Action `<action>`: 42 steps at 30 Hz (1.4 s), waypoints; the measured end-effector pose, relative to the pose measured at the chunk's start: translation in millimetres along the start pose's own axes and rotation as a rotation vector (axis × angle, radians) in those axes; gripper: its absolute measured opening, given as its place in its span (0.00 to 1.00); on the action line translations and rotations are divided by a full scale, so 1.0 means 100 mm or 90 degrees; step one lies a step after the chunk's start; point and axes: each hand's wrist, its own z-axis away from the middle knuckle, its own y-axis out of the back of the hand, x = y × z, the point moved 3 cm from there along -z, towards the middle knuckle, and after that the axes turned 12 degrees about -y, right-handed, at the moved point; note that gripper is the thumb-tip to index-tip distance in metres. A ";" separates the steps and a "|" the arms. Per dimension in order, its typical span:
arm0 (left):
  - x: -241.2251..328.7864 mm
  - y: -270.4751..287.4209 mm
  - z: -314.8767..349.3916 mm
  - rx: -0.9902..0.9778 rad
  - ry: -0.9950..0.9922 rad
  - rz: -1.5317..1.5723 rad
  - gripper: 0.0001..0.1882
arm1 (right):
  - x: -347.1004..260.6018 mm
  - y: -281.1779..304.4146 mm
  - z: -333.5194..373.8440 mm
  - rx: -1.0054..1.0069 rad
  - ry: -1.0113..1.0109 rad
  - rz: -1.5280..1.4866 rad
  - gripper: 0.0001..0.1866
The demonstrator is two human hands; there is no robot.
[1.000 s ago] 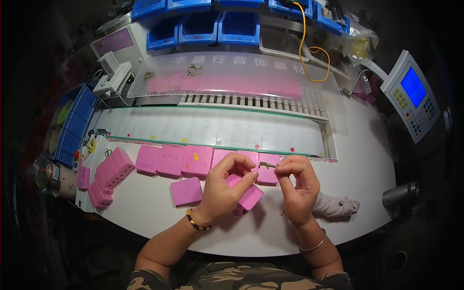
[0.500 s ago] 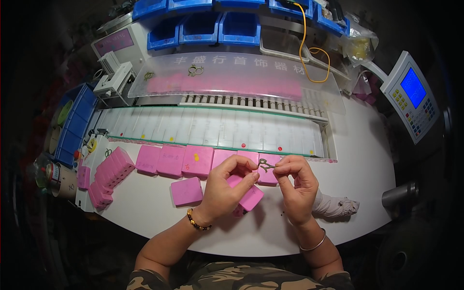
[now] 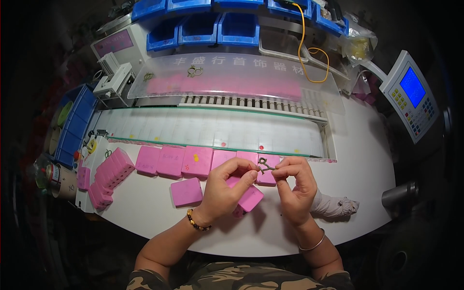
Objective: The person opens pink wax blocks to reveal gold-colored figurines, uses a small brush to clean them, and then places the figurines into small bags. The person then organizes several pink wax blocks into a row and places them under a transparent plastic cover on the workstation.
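Note:
Above the front of the white table, my two hands meet at a small, dark green looped wax piece [image 3: 263, 166]. My right hand [image 3: 296, 186] is closed, pinching the stem at its right end between thumb and fingertips. From the other side, my left hand [image 3: 226, 186] is closed too, its thumb and index fingertips at the piece's left end. Pink mould blocks [image 3: 250, 198] are partly hidden below my left hand; I cannot tell whether they touch it. One loose pink block [image 3: 186, 192] lies left of that hand.
Pink blocks [image 3: 197, 161] line the green-edged conveyor [image 3: 208, 129]; more are stacked [image 3: 114, 169] at left. A clear cover [image 3: 232, 72] and blue bins [image 3: 239, 30] stand behind. To the right are a control panel [image 3: 411, 96], a grey cloth bundle [image 3: 336, 205] and a dark cylinder [image 3: 400, 194].
The wax piece has turned a little in my fingers, so its loop shows more fully. On the conveyor, the red and yellow dots have shifted left. Both arms stay almost still.

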 end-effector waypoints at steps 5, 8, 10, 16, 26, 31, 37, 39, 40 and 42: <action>0.02 -0.01 -0.01 0.002 -0.021 0.005 0.05 | -0.02 -0.01 0.00 0.009 0.022 0.025 0.10; 0.01 -0.01 0.00 0.002 -0.007 0.020 0.05 | -0.02 -0.01 0.00 0.014 0.045 0.046 0.11; 0.00 -0.01 0.00 0.009 -0.027 0.018 0.05 | -0.03 -0.02 0.00 0.011 0.058 0.061 0.11; 0.01 0.00 0.00 0.010 -0.024 0.003 0.05 | -0.05 -0.02 0.01 0.010 0.088 0.096 0.12; 0.02 0.00 0.01 0.013 -0.019 0.000 0.04 | -0.06 -0.05 0.01 0.007 0.110 0.119 0.13; 0.02 0.00 0.01 0.023 -0.031 -0.009 0.04 | -0.05 -0.05 0.01 0.005 0.108 0.130 0.13; 0.01 0.02 0.01 0.033 -0.043 -0.027 0.04 | -0.04 -0.05 -0.01 -0.021 0.077 0.061 0.12; 0.02 0.01 0.00 0.036 -0.054 -0.031 0.04 | -0.03 -0.05 -0.01 -0.028 0.037 0.033 0.12; 0.02 0.02 0.00 0.040 -0.065 -0.035 0.05 | -0.01 -0.05 -0.01 -0.035 -0.004 0.004 0.12; 0.01 0.02 0.00 0.044 -0.072 -0.035 0.05 | 0.05 -0.05 0.00 -0.048 -0.051 -0.038 0.11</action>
